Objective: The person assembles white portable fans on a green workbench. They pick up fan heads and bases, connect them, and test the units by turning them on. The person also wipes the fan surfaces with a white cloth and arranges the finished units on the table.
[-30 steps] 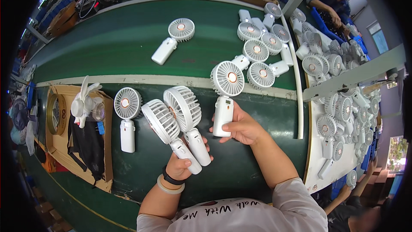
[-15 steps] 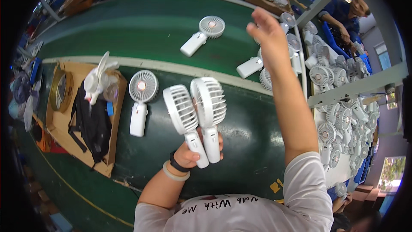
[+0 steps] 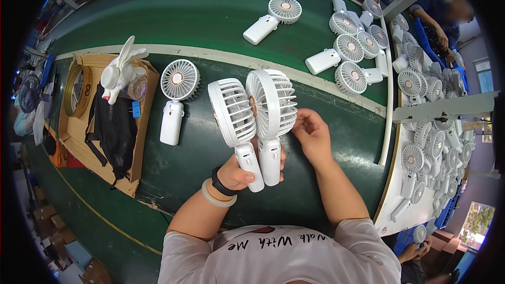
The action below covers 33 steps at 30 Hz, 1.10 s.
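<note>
Left-hand grip: the left hand (image 3: 236,172) is wrapped around the handles of two white plastic handheld fans (image 3: 269,160), heads up, mid-frame.
Right-hand grip: the right hand (image 3: 314,132), fingers bent, is just beside the right-hand fan's head; contact cannot be told.
Left of frame: brown cardboard tray (image 3: 149,108) with a black bag (image 3: 113,139).
Left of centre: one white round-headed fan (image 3: 177,92) on the dark green bench (image 3: 336,184).
Upper centre: one lone white fan (image 3: 274,17) on the green belt (image 3: 158,21).
Upper right: a cluster of white fans (image 3: 349,47) on the belt.
Right edge: a heap of white fans (image 3: 434,142) on a white table (image 3: 386,208).
Progress: two fans are gathered, heads joined to handles; the others lie ungrasped by these hands, and nothing visible marks any as finished.
</note>
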### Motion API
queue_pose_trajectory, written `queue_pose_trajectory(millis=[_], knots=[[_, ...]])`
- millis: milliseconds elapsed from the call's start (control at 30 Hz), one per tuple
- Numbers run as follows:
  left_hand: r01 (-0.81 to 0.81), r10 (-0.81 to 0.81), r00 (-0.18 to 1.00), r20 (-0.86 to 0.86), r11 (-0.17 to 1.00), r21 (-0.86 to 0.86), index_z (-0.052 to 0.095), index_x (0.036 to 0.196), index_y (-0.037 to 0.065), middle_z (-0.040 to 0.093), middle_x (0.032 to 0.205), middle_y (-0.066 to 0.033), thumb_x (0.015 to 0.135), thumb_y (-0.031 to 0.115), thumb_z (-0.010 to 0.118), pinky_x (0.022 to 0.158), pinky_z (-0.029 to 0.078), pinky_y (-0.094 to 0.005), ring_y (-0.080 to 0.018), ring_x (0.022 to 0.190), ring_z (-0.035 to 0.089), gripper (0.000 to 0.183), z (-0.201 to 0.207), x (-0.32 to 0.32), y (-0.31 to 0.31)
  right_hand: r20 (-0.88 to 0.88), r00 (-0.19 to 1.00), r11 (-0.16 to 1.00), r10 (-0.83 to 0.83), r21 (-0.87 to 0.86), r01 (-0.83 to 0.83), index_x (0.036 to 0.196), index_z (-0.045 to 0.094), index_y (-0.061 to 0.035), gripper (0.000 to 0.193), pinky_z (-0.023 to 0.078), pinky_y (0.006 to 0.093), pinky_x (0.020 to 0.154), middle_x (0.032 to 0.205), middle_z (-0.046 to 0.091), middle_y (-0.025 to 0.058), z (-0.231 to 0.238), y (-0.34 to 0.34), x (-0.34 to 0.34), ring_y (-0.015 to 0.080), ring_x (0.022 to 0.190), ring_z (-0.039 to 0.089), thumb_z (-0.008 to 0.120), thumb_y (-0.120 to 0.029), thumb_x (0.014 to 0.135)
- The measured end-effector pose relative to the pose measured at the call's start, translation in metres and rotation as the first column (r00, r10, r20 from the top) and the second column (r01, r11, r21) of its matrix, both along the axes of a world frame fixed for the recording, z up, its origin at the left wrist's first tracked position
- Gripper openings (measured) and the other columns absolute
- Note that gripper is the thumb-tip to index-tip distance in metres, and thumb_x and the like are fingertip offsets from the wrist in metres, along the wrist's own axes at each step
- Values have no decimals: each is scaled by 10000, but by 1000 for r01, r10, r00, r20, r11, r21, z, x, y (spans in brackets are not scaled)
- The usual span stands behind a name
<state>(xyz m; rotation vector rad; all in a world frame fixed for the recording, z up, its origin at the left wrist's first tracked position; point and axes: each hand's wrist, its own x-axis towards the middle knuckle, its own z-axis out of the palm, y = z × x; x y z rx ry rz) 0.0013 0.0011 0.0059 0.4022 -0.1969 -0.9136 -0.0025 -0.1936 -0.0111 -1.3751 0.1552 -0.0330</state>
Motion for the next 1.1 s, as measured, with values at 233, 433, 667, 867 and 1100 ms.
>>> queue_pose_trajectory(millis=[233, 433, 667, 867, 1100], knots=[[-2, 1, 1000, 17, 999, 45, 327, 1297, 73, 502, 1045, -134, 540, 199, 807, 779, 522, -433, -266, 964, 537, 905, -2, -2, 0, 53, 995, 992, 86, -99, -81, 1044, 576, -11, 227, 470, 218, 725, 925, 608, 39, -4, 2, 0, 95, 820, 573, 532, 70, 836], [-43, 42, 996, 75, 999, 25, 372, 1295, 26, 524, 1102, -137, 606, 211, 792, 792, 543, -404, -236, 989, 568, 828, -4, -3, -1, 70, 989, 980, 129, -162, -116, 1021, 584, -14, 185, 462, 220, 722, 934, 623, 38, 1, 4, -2, 88, 837, 581, 544, 40, 847], [-547, 104, 723, 683, 689, 474, 415, 1260, -2, 543, 1162, -103, 671, 48, 725, 883, 438, -320, -194, 1023, 549, 667, -6, -10, -10, 179, 935, 929, 306, 158, -334, 1278, 425, -26, 676, 411, 329, 940, 1208, 526, 98, -3, 21, -17, 201, 1122, 501, 748, -246, 727], [-859, -151, 196, 969, 451, 244, 356, 1290, -72, 335, 1228, -234, 695, 172, 730, 868, 433, -377, -334, 1076, 444, 744, 18, -23, -23, 101, 885, 698, 455, 577, -425, 1372, 286, -23, 956, 324, 413, 1054, 1325, 420, 144, 10, 12, -16, 285, 1268, 386, 768, -442, 662], [-794, -11, 256, 967, 568, 216, 395, 1298, -22, 377, 1113, -142, 673, 188, 782, 746, 475, -304, -235, 971, 470, 765, 3, -28, -19, 151, 892, 388, 425, 861, -330, 1267, 397, -93, 738, 464, 485, 892, 1096, 519, 127, 17, 5, -6, 304, 1122, 500, 712, -407, 677]])
